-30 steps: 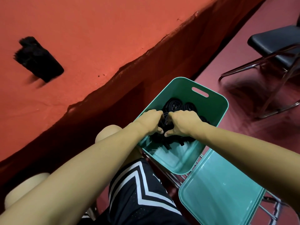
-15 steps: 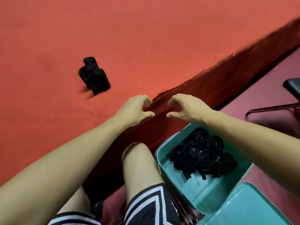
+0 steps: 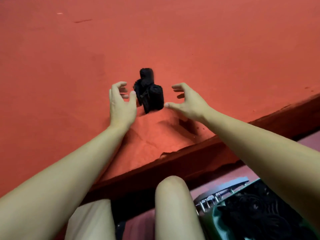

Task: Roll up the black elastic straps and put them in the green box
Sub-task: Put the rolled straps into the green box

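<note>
Both hands are out over the desk, fingers spread and loosely curved, holding nothing. The left hand is just beside the black straps, its thumb close to the bundle, perhaps brushing it; blur makes that hard to judge. The right hand is on the other side, thumb tip near the bundle's lower edge. The straps lie between the hands on the red cloth, which is rumpled near the desk's edge. Below, bare knees show, and at the bottom right the green box holds rolled straps, partly hidden by the right forearm.
</note>
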### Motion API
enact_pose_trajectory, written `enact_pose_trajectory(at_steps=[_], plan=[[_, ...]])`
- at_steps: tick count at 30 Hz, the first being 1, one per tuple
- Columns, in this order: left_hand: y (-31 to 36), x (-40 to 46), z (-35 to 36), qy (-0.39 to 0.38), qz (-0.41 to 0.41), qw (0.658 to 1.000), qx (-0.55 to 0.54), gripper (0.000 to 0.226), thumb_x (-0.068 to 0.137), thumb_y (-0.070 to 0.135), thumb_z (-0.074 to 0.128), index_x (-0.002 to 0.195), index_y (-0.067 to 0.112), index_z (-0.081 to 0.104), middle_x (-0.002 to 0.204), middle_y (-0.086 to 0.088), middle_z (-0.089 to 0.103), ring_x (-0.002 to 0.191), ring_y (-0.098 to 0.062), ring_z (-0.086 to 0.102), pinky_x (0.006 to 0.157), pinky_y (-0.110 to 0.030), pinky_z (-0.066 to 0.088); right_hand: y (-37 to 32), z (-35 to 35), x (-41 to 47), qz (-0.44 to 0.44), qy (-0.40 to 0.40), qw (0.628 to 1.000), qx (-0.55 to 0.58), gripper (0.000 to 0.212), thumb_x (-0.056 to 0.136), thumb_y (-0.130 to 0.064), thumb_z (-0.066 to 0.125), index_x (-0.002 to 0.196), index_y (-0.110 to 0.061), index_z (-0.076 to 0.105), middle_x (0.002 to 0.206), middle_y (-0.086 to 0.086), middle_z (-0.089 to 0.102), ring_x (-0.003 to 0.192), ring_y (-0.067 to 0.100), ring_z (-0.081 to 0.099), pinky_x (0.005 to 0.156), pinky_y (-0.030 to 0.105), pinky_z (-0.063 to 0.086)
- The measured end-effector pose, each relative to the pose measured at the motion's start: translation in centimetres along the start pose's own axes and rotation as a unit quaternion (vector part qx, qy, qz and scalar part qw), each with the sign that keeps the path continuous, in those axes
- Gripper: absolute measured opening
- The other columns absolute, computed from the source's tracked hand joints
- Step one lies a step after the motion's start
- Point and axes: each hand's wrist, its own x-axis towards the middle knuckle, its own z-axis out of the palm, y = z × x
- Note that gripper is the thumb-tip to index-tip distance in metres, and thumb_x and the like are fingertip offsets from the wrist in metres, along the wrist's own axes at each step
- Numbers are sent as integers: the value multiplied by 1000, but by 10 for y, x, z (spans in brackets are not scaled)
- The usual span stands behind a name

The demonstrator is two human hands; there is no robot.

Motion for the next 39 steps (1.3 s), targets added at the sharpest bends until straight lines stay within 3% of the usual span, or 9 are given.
enact_pose_trajectory(at_steps=[5,9,13,15,20,23,26,35,39], plan=[[-12,55,8,-92,-131,987,-23,26,99,37,61,119,21,63,114,7,65,109,-9,62,104,-45,51,-6,27,36,3,-4,997,73,68,85,-33,83,143,-15,50,139,-2,59,122,12,59,106,29,46],[6,83,19,-173,-122,974,82,50,93,60,62,119,17,64,121,3,66,117,-18,62,103,-37,48,-2,35,48,-26,10,997,74,48,85,-22,83,127,-17,61,117,-6,68,110,11,66,103,31,50],[23,104,35,-213,-97,944,232,60,75,77,67,75,18,55,80,-3,59,78,-30,55,60,-36,38,-1,39,51,-30,-4,997,68,48,81,-29,85,123,-22,64,113,-6,72,106,7,67,100,31,51],[31,110,41,-226,-95,927,284,70,68,81,70,82,14,57,80,-6,61,78,-32,56,58,-35,33,-2,39,50,-30,-6,998,58,45,80,-31,86,119,-23,65,113,-5,70,106,8,66,98,33,52],[41,115,43,-261,-106,905,319,71,71,72,78,99,9,65,87,-6,63,81,-30,61,66,-34,39,0,33,37,-8,7,996,89,42,80,-25,86,108,-15,57,105,-10,65,91,4,70,63,20,54],[49,113,39,-296,-119,894,316,52,78,58,79,92,11,64,73,-4,65,60,-23,64,51,-30,39,7,25,29,-18,14,996,82,48,78,-28,88,114,-22,57,102,-12,64,98,11,65,82,21,51],[56,107,33,-332,-108,879,324,43,80,47,81,96,9,67,85,-8,72,68,-26,68,59,-31,48,9,14,16,-13,11,997,71,49,79,-36,87,121,-30,64,109,-6,67,101,14,63,95,28,48],[89,61,9,-318,-21,903,289,37,83,28,79,117,14,72,112,-9,72,105,-31,67,86,-38,55,8,-25,-35,-1,66,997,35,43,73,-46,90,94,-26,59,80,-14,58,67,-2,51,63,16,41],[110,35,-2,-357,3,907,225,33,80,34,82,108,17,76,102,-2,76,96,-22,70,80,-31,55,9,-49,-68,-20,25,999,19,45,78,-44,87,118,-33,68,100,-13,72,90,0,66,85,20,51]])
